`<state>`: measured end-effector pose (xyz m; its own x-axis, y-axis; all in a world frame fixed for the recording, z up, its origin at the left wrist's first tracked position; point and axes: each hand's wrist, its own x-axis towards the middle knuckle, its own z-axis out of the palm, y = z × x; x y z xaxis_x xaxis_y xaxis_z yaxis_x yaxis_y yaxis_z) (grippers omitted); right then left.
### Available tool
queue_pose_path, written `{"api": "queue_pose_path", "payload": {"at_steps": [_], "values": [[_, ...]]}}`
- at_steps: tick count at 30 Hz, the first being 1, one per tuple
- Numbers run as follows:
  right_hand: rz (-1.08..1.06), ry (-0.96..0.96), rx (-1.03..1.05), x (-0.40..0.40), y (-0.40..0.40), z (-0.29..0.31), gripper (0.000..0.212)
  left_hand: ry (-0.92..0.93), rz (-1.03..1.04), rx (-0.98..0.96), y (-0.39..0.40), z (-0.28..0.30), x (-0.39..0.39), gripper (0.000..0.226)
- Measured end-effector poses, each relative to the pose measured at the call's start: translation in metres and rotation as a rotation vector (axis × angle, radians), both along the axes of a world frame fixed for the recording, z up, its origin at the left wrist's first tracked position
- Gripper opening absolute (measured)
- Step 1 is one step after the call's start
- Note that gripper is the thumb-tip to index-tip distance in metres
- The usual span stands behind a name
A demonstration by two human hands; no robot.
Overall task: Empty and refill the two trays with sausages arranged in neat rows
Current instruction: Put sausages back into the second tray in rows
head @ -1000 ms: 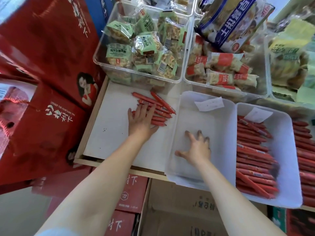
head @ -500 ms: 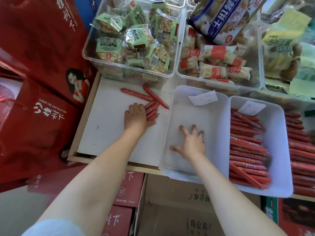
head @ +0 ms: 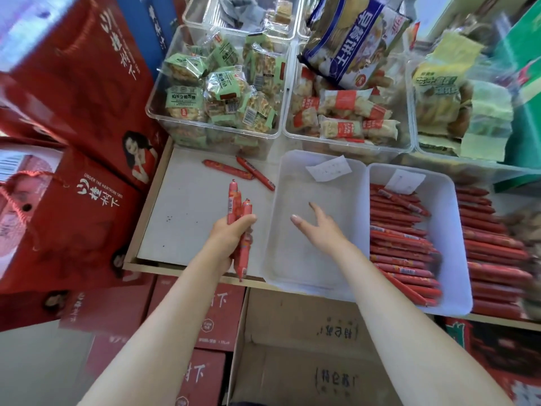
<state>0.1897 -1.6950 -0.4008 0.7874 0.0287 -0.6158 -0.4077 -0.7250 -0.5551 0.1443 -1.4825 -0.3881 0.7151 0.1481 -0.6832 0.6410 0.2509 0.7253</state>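
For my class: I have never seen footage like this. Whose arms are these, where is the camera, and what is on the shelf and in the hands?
No machine here: a person wears a wide-angle camera on the head, looking down at their own arms. The left hand grips a bundle of red sausages, upright above the white shelf board. Two loose sausages lie on that board farther back. The right hand, fingers straight, hovers over the empty tray, which holds only a paper slip. Beside it, the full tray holds sausages in rows. Behind stand clear bins of wrapped snacks; red gift boxes are stacked at left.
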Motion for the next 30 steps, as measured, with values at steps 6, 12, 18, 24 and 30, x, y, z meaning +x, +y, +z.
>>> {"api": "queue_pose_path", "payload": {"at_steps": [6, 12, 18, 24, 30], "values": [[-0.578, 0.141, 0.791, -0.067, 0.005, 0.067, 0.051, -0.124, -0.070, -0.068, -0.076, 0.059, -0.038, 0.014], [-0.829, 0.306, 1.066, -0.103, -0.046, 0.088, 0.054, -0.352, -0.551, 0.352, -0.161, 0.064, -0.064, 0.036], [-0.919, 0.298, 1.118, -0.110, -0.116, 0.076, 0.026, -0.534, -0.883, 0.673, -0.207, 0.072, -0.077, 0.070], [-0.762, 0.061, 0.708, -0.089, -0.167, 0.084, 0.022, -0.333, -0.917, 1.030, -0.177, 0.023, -0.083, 0.055], [0.021, -0.282, -0.432, -0.028, -0.192, 0.057, 0.032, -0.228, -1.145, 1.230, -0.161, -0.011, -0.095, 0.063]]}}
